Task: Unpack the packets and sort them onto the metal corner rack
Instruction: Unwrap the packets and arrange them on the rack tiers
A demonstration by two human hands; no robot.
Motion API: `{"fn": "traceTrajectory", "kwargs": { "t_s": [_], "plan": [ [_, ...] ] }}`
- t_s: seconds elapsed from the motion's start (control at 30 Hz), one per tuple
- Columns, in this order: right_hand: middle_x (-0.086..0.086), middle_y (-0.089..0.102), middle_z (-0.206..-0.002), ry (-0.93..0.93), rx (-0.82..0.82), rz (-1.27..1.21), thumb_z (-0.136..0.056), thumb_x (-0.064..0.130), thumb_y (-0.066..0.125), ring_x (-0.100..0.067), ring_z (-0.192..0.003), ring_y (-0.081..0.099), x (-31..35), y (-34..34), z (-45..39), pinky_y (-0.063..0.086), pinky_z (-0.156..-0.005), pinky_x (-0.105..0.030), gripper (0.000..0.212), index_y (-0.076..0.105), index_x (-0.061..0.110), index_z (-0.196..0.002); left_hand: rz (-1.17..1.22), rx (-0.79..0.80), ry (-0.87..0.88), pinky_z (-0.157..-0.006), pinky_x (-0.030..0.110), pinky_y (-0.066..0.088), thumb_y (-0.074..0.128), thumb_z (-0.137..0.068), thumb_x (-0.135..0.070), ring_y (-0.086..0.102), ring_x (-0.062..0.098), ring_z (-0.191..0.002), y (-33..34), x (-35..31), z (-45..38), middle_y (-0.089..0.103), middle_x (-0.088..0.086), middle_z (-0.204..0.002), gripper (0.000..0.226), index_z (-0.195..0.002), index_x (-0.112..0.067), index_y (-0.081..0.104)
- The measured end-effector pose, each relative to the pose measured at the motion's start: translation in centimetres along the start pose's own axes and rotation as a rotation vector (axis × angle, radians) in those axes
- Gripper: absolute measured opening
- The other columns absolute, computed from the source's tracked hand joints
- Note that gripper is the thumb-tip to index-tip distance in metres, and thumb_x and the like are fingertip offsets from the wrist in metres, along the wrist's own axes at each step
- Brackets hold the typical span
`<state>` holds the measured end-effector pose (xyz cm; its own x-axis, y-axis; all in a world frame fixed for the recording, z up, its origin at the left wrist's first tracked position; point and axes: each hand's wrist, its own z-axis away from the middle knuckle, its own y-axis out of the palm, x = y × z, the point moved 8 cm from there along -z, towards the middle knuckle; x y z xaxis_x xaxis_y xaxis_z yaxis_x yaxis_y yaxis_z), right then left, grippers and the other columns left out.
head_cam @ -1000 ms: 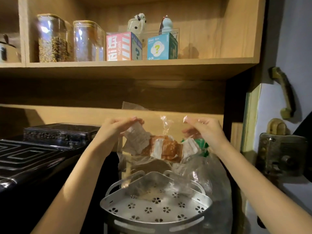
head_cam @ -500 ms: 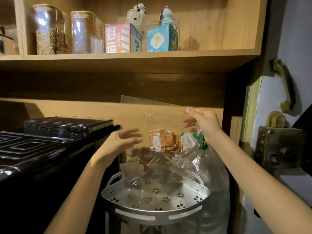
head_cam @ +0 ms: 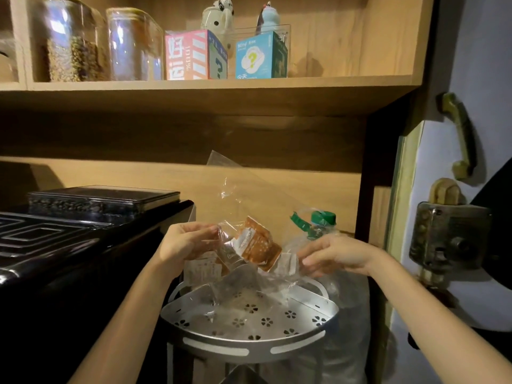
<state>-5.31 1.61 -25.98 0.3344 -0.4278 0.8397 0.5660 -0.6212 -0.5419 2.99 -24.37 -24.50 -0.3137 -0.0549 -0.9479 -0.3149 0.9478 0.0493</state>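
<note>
Both hands (head_cam: 188,242) lower, bag (head_cam: 249,217) tilted

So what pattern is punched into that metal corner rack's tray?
Small flower-shaped cutouts dot the silver metal corner rack, clearest in the head view.

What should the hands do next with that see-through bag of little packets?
Probably tip or shake the clear bag so the orange packets slide out. Both the left hand and the right hand grip the bag just above the metal corner rack, the packets are still inside it, and the rack's tray holds none yet.
</note>
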Motion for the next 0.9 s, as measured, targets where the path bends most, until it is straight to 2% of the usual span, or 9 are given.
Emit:
{"fn": "traceTrajectory", "kwargs": {
  "t_s": [0.1,0.17,0.23,0.27,0.37,0.47,0.57,0.77,0.9],
  "plan": [
    [-0.011,0.073,-0.091,-0.113,-0.259,-0.199,-0.079,0.015,0.068,-0.019,-0.077,0.070,1.2,-2.0,0.0,0.058,-0.065,-0.025,0.012,0.072,0.010,-0.088,-0.018,-0.006,-0.009,-0.037,0.015,0.039,0.067,-0.080,-0.014,0.070,0.015,-0.059,-0.2,-0.2,0.0,0.074,0.007,-0.069,0.010,-0.083,-0.006,0.072],
    [-0.009,0.070,-0.092,-0.214,-0.519,-0.351,-0.081,0.019,0.066,-0.019,-0.081,0.066,2.3,-4.0,0.5,0.055,-0.070,-0.029,0.009,0.072,0.013,-0.083,-0.023,0.019,0.014,-0.050,0.023,0.042,0.068,-0.078,-0.017,0.071,0.016,-0.063,-0.2,-0.9,-0.1,0.075,0.004,-0.071,0.010,-0.083,-0.010,0.073],
    [-0.003,0.069,-0.091,-0.284,-0.726,-0.295,-0.085,0.023,0.061,-0.018,-0.087,0.062,3.7,-5.0,1.2,0.049,-0.076,-0.029,0.011,0.070,0.019,-0.079,-0.041,0.036,0.057,-0.050,0.024,0.044,0.068,-0.078,-0.020,0.072,0.017,-0.067,-0.2,-1.9,0.0,0.076,0.004,-0.074,0.010,-0.082,-0.012,0.073],
    [0.000,0.068,-0.087,-0.305,-0.749,-0.219,-0.087,0.023,0.057,-0.017,-0.085,0.061,4.6,-4.9,1.3,0.048,-0.074,-0.028,0.015,0.067,0.022,-0.076,-0.044,0.029,0.081,-0.047,0.021,0.046,0.068,-0.078,-0.021,0.072,0.017,-0.068,-0.3,-2.5,0.0,0.076,0.004,-0.074,0.010,-0.082,-0.013,0.073],
    [-0.001,0.063,-0.072,-0.357,-0.741,-0.146,-0.091,0.026,0.050,-0.020,-0.073,0.060,6.5,-4.9,1.6,0.052,-0.068,-0.037,0.022,0.065,0.021,-0.075,-0.007,0.008,0.118,-0.048,0.018,0.053,0.067,-0.080,-0.017,0.072,0.016,-0.064,-0.4,-3.9,-0.1,0.075,0.004,-0.070,0.012,-0.086,-0.009,0.072],
    [0.006,0.060,-0.051,-0.433,-0.804,-0.077,-0.093,0.026,0.045,-0.008,-0.051,0.056,8.2,-5.9,2.3,0.048,-0.052,-0.026,0.024,0.061,0.022,-0.076,0.009,0.018,0.126,-0.048,0.019,0.054,0.064,-0.083,-0.014,0.070,0.013,-0.059,-0.2,-4.9,-0.4,0.074,0.002,-0.065,0.009,-0.086,-0.008,0.070],
    [0.007,0.062,-0.050,-0.483,-0.843,-0.081,-0.094,0.024,0.045,-0.004,-0.042,0.056,9.2,-6.1,2.2,0.047,-0.042,-0.020,0.021,0.058,0.020,-0.079,-0.012,0.001,0.159,-0.050,0.018,0.055,0.065,-0.083,-0.017,0.070,0.011,-0.061,-0.2,-5.4,-0.6,0.074,0.000,-0.066,0.008,-0.085,-0.012,0.071],
    [-0.005,0.065,-0.066,-0.348,-0.790,-0.242,-0.094,0.027,0.045,-0.009,-0.047,0.061,8.0,-6.4,0.7,0.050,-0.041,-0.024,0.018,0.058,0.017,-0.086,-0.006,-0.039,0.173,-0.053,0.019,0.055,0.062,-0.085,-0.017,0.072,0.012,-0.067,0.1,-4.6,-1.5,0.073,0.004,-0.079,0.010,-0.089,-0.013,0.071],
    [-0.003,0.072,-0.070,-0.255,-0.555,-0.581,-0.087,0.040,0.055,-0.016,-0.064,0.068,5.6,-4.8,-0.6,0.056,-0.051,-0.028,0.028,0.060,0.013,-0.096,0.020,-0.030,0.135,-0.052,0.020,0.055,0.063,-0.084,-0.017,0.072,0.014,-0.069,0.3,-3.8,-2.1,0.075,0.000,-0.072,0.011,-0.091,-0.012,0.071]
  ]
}}
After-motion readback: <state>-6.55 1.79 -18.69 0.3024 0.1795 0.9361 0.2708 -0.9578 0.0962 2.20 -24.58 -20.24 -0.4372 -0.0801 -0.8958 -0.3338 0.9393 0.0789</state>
